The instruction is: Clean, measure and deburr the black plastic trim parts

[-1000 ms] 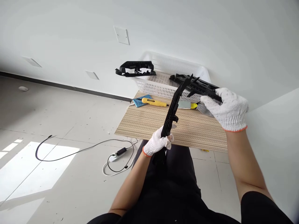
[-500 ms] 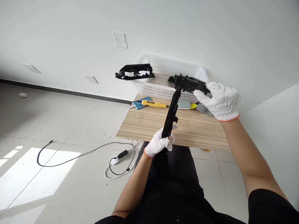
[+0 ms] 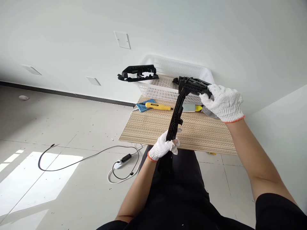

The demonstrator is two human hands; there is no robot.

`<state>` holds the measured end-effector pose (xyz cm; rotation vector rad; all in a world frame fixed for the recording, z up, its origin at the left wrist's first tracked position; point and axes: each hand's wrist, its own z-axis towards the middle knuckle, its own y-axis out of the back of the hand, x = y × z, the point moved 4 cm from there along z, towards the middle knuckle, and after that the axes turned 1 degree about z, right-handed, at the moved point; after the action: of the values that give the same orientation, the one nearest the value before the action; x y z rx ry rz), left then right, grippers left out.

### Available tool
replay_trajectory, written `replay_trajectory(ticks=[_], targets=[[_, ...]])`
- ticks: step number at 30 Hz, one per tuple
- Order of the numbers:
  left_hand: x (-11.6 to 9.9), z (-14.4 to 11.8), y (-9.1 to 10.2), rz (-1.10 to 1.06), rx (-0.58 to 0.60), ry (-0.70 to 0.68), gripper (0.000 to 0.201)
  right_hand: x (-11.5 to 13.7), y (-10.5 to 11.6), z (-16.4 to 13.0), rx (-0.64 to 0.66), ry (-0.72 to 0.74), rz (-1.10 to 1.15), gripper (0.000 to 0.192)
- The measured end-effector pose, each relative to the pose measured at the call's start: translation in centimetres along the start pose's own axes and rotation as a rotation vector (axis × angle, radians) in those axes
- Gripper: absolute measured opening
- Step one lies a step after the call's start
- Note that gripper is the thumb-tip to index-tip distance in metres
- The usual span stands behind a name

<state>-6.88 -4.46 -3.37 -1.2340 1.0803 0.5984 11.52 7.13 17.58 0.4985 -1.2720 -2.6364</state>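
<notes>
Both hands wear white knit gloves with orange cuffs. My left hand (image 3: 163, 147) is closed round the lower end of a long black plastic trim part (image 3: 177, 115), held slanting above the table's front edge. My right hand (image 3: 223, 102) grips the upper arm of what looks like the same part, at its right end. The part bends at the top, in front of a white plastic basket (image 3: 165, 95). Inside the basket, behind the bend, lies more black plastic, partly hidden. Another black plastic frame (image 3: 137, 73) rests over the basket's left rim.
On the wood-grain table (image 3: 148, 127) lie a yellow-handled tool (image 3: 158, 106), a blue packet (image 3: 142, 107), a grey-green and yellow tool (image 3: 192, 108) and a grey cloth-like item (image 3: 210, 111). A power strip (image 3: 122, 162) and cables lie on the floor at left.
My right hand has shifted slightly left, and the upper arm of the black part has turned a little with it. My left hand stays in place.
</notes>
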Motion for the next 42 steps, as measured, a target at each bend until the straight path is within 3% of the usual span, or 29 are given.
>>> replay_trajectory(ticks=[13,16,21,26,34,42], targets=[[0.5,0.0,0.1,-0.014,0.016,-0.010,0.067,0.4,0.0,-0.2,0.070,0.002,-0.060,0.057],[0.3,-0.1,0.1,0.007,0.022,-0.013,0.068,0.4,-0.1,-0.2,0.097,-0.064,-0.075,0.068],[0.5,0.0,0.3,0.004,0.013,-0.019,0.069,0.0,0.2,-0.5,0.032,-0.190,-0.065,0.057],[1.1,0.2,0.7,-0.045,0.049,-0.069,0.069,1.0,-0.3,-2.3,-0.052,-0.095,-0.039,0.053],[0.8,0.1,0.7,0.016,0.013,-0.042,0.064,2.4,-3.2,-3.5,0.085,-0.022,-0.075,0.054],[0.7,0.0,0.6,-0.004,-0.004,-0.014,0.062,2.4,-2.9,-3.2,0.154,0.044,-0.070,0.051]])
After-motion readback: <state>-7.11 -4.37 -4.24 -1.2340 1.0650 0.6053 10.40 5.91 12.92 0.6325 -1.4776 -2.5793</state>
